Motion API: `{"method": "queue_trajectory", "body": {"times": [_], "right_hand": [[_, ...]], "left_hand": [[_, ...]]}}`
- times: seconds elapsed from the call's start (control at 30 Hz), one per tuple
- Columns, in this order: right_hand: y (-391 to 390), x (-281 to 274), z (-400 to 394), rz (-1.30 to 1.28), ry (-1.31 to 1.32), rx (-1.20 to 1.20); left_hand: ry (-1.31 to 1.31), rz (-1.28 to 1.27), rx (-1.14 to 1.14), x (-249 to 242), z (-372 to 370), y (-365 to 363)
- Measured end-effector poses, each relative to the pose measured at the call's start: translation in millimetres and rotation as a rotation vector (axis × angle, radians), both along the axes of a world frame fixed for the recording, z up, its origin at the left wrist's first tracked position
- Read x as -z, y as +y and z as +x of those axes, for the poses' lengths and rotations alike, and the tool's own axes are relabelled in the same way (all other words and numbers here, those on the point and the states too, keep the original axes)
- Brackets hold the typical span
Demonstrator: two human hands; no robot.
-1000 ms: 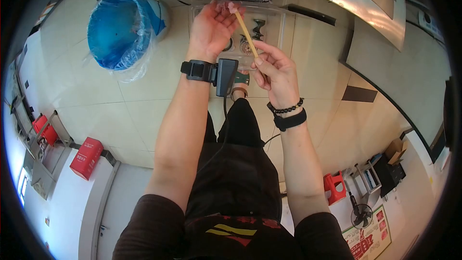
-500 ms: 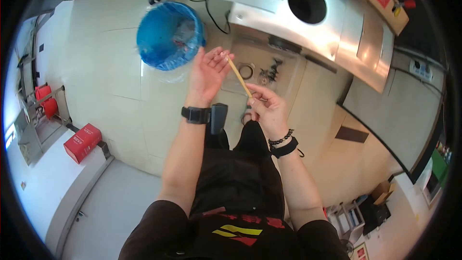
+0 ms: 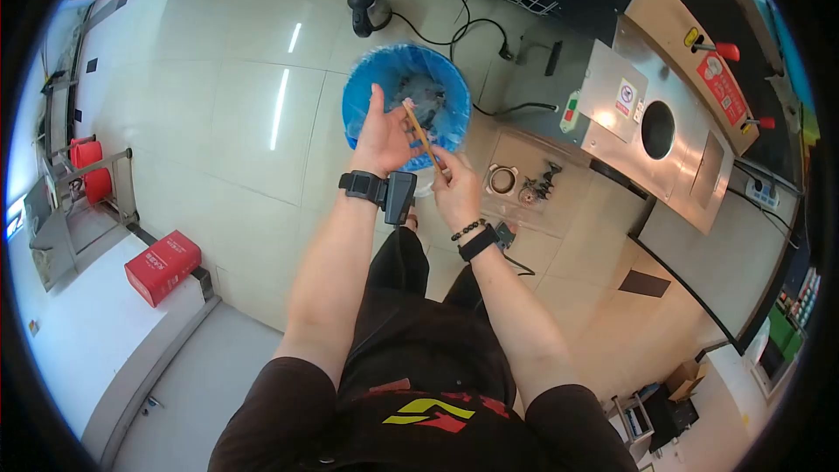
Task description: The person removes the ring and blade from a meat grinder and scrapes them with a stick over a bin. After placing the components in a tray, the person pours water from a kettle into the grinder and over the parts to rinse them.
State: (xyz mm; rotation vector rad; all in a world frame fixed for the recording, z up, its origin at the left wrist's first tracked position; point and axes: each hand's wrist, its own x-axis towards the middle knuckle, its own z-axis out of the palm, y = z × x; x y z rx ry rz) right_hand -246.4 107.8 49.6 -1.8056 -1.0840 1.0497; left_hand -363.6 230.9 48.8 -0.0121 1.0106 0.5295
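Observation:
A thin wooden stick (image 3: 421, 134) with something small and pale at its upper tip slants between my hands. My right hand (image 3: 456, 189) pinches its lower end. My left hand (image 3: 384, 136) is palm up with its fingers apart, close beside the tip. Both hands are over the near edge of a blue-lined bin (image 3: 357, 92), which has clear plastic and dark scraps inside. A black device is strapped at my left wrist.
A kettle (image 3: 369, 10) stands on the floor behind the bin, with cables running right. A metal machine (image 3: 669, 122) is at the right. Near it lies a clear tray (image 3: 524, 217) with metal parts. A red box (image 3: 163, 267) sits at the left.
The view has shifted, so the bin now lies beneath my hands and the metal machine is farther right. My right hand still holds the stick beside my open left hand.

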Motion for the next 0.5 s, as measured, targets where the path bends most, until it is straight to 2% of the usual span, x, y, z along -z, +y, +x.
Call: {"method": "queue_trajectory", "body": {"times": [0.03,0.13,0.17,0.23,0.27,0.4,0.5], "right_hand": [[2.7,-1.8,-8.6,0.000,-0.005,0.004],[10.6,4.9,-24.6,0.039,-0.245,-0.007],[12.0,15.5,-24.3,0.034,-0.250,0.003],[13.4,45.4,-18.6,-0.138,-0.187,0.078],[11.9,61.4,-16.5,-0.107,-0.223,0.084],[17.6,45.6,-11.7,-0.145,-0.247,0.065],[19.0,37.1,-15.8,-0.076,-0.177,0.063]], "left_hand": [[0.007,-0.065,0.003,1.0,-3.5,4.9],[0.018,-0.112,0.027,-0.7,-12.1,13.3],[0.004,-0.115,0.054,-2.6,-14.4,13.2],[0.000,-0.064,0.084,-3.4,-21.1,9.7],[0.000,-0.013,0.097,-1.2,-24.3,9.8],[0.080,-0.027,0.112,20.3,-28.7,5.1],[0.112,-0.091,0.094,35.5,-23.9,2.7]]}}
